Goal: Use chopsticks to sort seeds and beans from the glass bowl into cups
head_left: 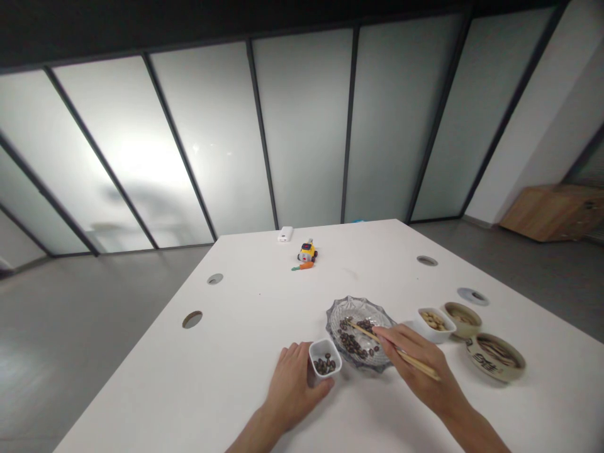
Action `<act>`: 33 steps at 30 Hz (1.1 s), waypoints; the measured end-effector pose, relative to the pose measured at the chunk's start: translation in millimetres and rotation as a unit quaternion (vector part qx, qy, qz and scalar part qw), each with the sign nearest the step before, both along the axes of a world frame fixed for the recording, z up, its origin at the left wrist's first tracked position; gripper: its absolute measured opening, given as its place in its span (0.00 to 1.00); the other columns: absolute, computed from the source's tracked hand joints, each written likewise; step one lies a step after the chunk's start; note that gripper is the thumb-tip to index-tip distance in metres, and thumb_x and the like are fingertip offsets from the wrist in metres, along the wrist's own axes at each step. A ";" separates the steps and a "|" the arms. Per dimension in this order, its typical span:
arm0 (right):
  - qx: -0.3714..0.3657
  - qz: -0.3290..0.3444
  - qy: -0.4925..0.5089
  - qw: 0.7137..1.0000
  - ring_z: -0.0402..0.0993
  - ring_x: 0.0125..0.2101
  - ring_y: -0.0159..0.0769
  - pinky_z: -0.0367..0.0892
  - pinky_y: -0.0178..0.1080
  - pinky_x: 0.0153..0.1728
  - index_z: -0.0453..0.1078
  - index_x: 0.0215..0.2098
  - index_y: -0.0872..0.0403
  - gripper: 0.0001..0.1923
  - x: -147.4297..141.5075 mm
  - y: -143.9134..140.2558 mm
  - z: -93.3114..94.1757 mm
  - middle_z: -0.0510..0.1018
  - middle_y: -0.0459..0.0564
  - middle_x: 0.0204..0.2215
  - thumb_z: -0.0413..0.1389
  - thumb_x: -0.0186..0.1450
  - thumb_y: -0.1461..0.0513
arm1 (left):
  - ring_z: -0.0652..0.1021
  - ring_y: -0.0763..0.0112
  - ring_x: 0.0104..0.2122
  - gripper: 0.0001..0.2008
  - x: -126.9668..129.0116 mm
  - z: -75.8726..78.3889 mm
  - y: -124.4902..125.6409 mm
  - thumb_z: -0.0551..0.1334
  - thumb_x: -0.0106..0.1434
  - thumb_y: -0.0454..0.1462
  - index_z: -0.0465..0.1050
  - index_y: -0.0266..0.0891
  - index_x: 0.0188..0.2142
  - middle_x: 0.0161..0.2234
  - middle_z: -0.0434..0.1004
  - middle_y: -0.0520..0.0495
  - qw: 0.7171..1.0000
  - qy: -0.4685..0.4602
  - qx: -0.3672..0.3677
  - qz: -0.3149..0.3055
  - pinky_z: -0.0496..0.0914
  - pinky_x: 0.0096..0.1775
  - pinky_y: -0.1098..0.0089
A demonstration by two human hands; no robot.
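My left hand (298, 384) is wrapped round a small white square bowl (338, 365), which has several dark brown beans (325, 365) in it. Just to the right stands a scalloped clear glass dish (336, 308) with many more dark beans (352, 345) spread over its bottom. Over that dish's right rim, my right hand (415, 362) grips a pair of chopsticks (418, 365). Their tips reach down among the beans near the dish's middle; whether a bean is pinched between them I cannot tell.
Right of the dish stand a white bowl (446, 336) of pale nuts and two patterned round bowls (472, 324), (500, 374). Farther back lie an orange toy screwdriver (306, 266), a yellow toy car (307, 251) and a white box-shaped device (285, 234). Round holes (192, 319) pierce the white table (226, 377).
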State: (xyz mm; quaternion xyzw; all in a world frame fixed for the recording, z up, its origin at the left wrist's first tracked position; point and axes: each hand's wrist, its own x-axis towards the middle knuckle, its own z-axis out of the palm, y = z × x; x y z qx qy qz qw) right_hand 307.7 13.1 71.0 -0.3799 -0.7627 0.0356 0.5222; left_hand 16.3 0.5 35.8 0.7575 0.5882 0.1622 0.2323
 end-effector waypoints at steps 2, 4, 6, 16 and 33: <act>0.000 0.001 0.000 1.000 0.91 0.36 0.39 0.84 0.34 0.38 0.86 0.51 0.48 0.11 0.7 0.1 -1.2 0.91 0.50 0.40 0.60 0.79 0.62 | 0.78 0.51 0.53 0.16 0.3 1.0 -0.2 0.71 0.66 0.43 0.76 0.44 0.52 0.52 0.84 0.44 1.000 0.001 -0.003 0.002 0.66 0.59 0.58; -0.004 -0.003 0.001 1.000 0.91 0.36 0.40 0.84 0.35 0.38 0.86 0.51 0.48 0.11 1.5 -0.3 -2.3 0.91 0.51 0.40 0.60 0.79 0.62 | 0.78 0.51 0.53 0.16 0.5 1.1 0.0 0.71 0.66 0.43 0.76 0.44 0.51 0.52 0.84 0.44 1.000 0.004 -0.003 0.002 0.66 0.59 0.58; -0.010 -0.018 0.005 1.000 0.91 0.36 0.40 0.84 0.35 0.37 0.87 0.50 0.48 0.11 2.2 -1.0 -2.8 0.91 0.51 0.40 0.60 0.79 0.61 | 0.78 0.52 0.53 0.16 0.4 0.7 0.3 0.70 0.66 0.43 0.76 0.44 0.52 0.52 0.84 0.44 1.000 0.006 -0.002 0.001 0.67 0.59 0.58; -0.081 -0.124 0.095 0.984 0.89 0.33 0.43 0.83 0.38 0.33 0.89 0.41 0.46 0.12 10.6 -0.8 4.2 0.91 0.49 0.35 0.62 0.75 0.54 | 0.78 0.52 0.52 0.16 -0.5 -0.5 -0.4 0.70 0.68 0.44 0.75 0.45 0.52 0.52 0.84 0.44 1.000 0.014 0.005 -0.005 0.67 0.60 0.58; -0.118 -0.097 0.157 0.976 0.88 0.30 0.42 0.83 0.37 0.31 0.89 0.39 0.48 0.14 8.8 -0.3 3.9 0.90 0.50 0.31 0.63 0.74 0.51 | 0.78 0.51 0.53 0.18 -0.1 -1.4 0.5 0.71 0.67 0.45 0.76 0.44 0.53 0.53 0.84 0.44 1.000 0.017 -0.004 0.000 0.66 0.61 0.56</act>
